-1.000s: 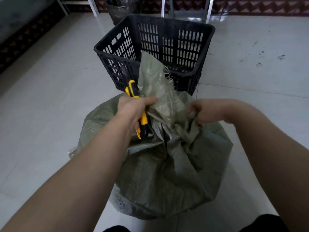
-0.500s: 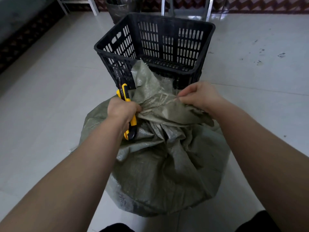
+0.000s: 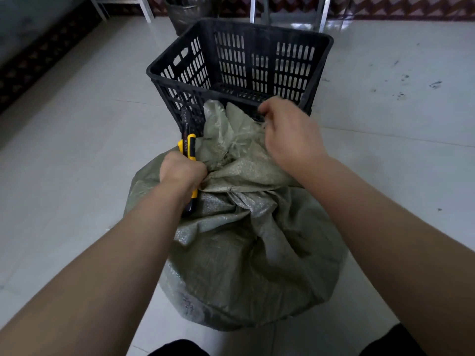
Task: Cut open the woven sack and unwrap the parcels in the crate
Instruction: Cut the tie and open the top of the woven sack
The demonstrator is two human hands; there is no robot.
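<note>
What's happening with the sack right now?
A person is working at the gathered neck of the woven sack on the tiled floor. The left hand grips a yellow-and-black utility knife beside the bunched neck, while the right hand holds the sack's loose top flap up by the black crate behind it. The sack looks closed, and no parcels show in the crate.
</note>
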